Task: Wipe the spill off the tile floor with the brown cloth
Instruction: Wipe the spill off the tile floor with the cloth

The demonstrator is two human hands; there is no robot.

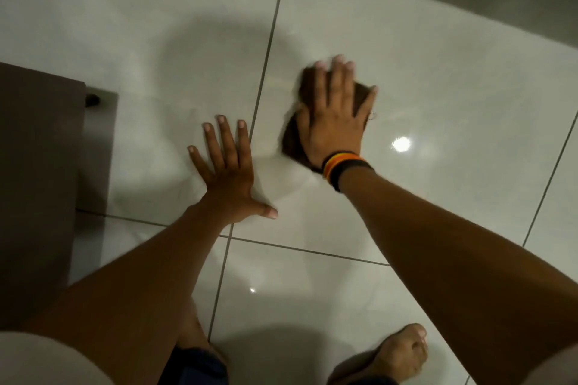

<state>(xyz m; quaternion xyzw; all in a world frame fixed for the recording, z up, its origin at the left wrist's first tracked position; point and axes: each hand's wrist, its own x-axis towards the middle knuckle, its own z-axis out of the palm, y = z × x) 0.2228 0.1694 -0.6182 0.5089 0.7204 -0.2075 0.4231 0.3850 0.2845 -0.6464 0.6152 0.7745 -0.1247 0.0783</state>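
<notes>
Bare foot (403, 353) lowest in frame, on tile floor (438, 103). Left hand (228, 172) splayed flat on tile, empty, bracing. Right hand (333, 116) flat, fingers spread, pressing brown cloth (292, 139) to floor just right of grout line (266, 72). Cloth long axis runs away from body. Spill not discernible; faint sheen between hands, so next stroke probably goes left.
</notes>
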